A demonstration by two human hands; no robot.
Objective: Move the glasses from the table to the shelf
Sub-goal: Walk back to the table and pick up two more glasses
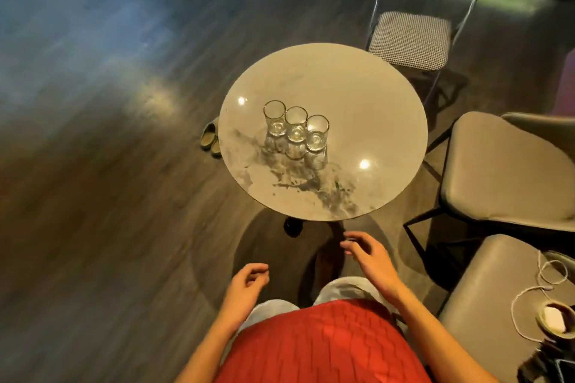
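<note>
Three clear tall glasses stand upright in a tight row on a round marble table [357,87]: the left glass [275,117], the middle glass [296,124] and the right glass [317,132]. My left hand [245,284] hangs below the table's near edge with loosely curled fingers and holds nothing. My right hand [370,253] is a little higher and to the right, fingers relaxed, also holding nothing. Both hands are well short of the glasses. No shelf is in view.
A checked chair [410,39] stands behind the table. Two grey padded seats, one [504,171] and another [485,298], stand to the right, the nearer with a white cable [529,289] on it. A pair of slippers [210,140] lies on the floor left of the table.
</note>
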